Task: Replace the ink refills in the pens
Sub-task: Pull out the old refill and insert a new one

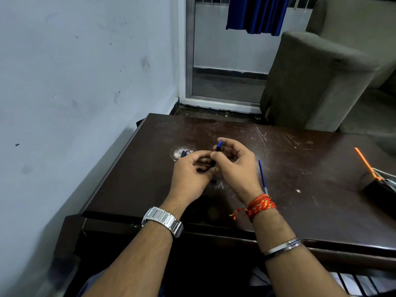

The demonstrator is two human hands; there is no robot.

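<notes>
Left hand (190, 170): my fingers pinch the pen's (216, 154) lower end.
Right hand (233, 161): I grip its barrel, blue tip toward 12 o'clock.
Refill (263, 177): on table (300, 168), 3 o'clock of my hands.
Risk: careless twisting could drop small parts.

Blue pen (218, 146) held upright at frame centre, mostly hidden. Blue refill (262, 176) laid flat just right, on bench.

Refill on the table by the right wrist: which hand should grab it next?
Right, probably. The loose refill lies on the table just beside the right hand, while the left hand is farther away. Both hands currently hold the pen, so one must let go first.
</notes>
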